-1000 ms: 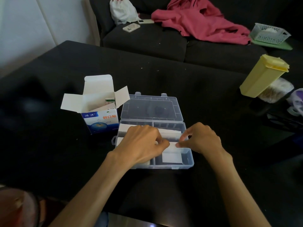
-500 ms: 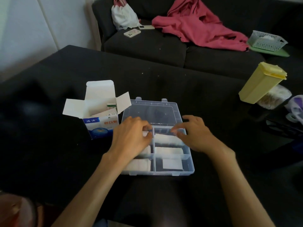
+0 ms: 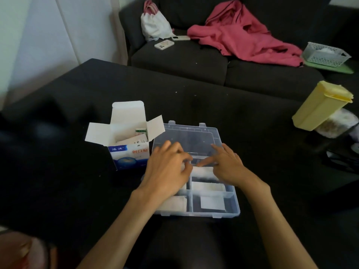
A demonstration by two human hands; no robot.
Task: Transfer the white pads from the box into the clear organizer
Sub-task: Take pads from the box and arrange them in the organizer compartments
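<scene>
The clear organizer (image 3: 236,207) lies open on the black table, its lid (image 3: 194,133) folded back. White pads sit in its compartments: one near right (image 3: 211,202), one middle right (image 3: 206,186), one near left (image 3: 173,203). My left hand (image 3: 167,173) hovers over the far left compartments with curled fingers pinching the edge of a white pad (image 3: 203,170). My right hand (image 3: 227,166) touches that same pad with straight fingers. The open white-and-blue box (image 3: 129,154) stands left of the organizer, with more packets (image 3: 134,139) inside.
A yellow lidded container (image 3: 320,105) leans at the table's right edge over a clear tub (image 3: 336,123). Behind the table is a dark sofa (image 3: 252,74) with a pink garment (image 3: 242,33), a white bag (image 3: 153,24), two phones and a mesh basket (image 3: 326,54).
Both hands have moved from the organizer's near compartments to its far ones, uncovering the pads in the near and middle compartments. The camera has tilted up slightly.
</scene>
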